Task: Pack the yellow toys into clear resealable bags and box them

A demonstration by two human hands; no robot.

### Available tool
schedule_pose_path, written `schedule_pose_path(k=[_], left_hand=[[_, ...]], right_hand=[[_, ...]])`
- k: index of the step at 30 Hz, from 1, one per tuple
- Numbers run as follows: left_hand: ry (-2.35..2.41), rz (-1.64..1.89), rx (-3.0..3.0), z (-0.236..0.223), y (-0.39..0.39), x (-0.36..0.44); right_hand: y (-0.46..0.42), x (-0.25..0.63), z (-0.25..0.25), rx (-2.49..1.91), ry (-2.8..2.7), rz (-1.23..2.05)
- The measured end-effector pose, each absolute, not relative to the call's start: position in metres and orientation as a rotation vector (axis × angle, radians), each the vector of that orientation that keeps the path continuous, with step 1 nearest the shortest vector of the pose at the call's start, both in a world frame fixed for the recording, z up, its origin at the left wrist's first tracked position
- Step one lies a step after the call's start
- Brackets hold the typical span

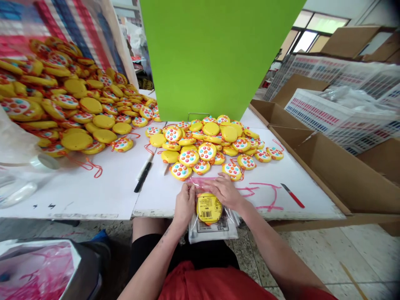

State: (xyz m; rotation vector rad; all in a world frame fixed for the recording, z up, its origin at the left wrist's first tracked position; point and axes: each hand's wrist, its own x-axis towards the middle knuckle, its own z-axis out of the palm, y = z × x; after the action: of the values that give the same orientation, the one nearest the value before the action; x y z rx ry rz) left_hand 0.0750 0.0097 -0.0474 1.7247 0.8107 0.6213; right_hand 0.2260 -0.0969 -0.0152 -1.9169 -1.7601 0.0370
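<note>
Hands at the bench (93,191) edge: left hand (184,205) and right hand (225,191) each pinch the mouth of a clear plastic bag (215,227) holding one yellow round toy (208,208) (barcode label facing up). More such toys (208,143) lie heaped just beyond. Cardboard boxes (337,171) stand to the right.

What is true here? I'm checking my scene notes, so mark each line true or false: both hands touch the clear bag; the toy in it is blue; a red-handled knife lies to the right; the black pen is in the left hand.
1. Both hands, left hand and right hand, touch the clear bag: true.
2. The toy in the bag is blue: false, it is yellow.
3. A red-handled knife lies on the table to the right: true.
4. The left hand holds the black pen: false, it lies on the table.
</note>
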Motion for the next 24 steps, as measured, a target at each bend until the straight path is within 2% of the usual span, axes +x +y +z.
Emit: schedule_pose_path(k=[5,8,19,24], left_hand=[[0.687,0.556,1.543,-0.05,0.019,0.074],[0.609,0.483,1.455,-0.046,0.022,0.072],[0.546,0.422,1.317,-0.047,0.023,0.071],[0.522,0.408,1.327,-0.046,0.022,0.071]], right_hand=[[-0.105,0.238,-0.02,-1.867,-1.316,-0.244],[-0.11,0.244,-0.025,-1.922,-1.198,-0.267],[-0.098,0.235,-0.028,-2.054,-1.161,-0.182],[-0.089,0.219,-0.014,-1.96,-1.336,-0.349]])
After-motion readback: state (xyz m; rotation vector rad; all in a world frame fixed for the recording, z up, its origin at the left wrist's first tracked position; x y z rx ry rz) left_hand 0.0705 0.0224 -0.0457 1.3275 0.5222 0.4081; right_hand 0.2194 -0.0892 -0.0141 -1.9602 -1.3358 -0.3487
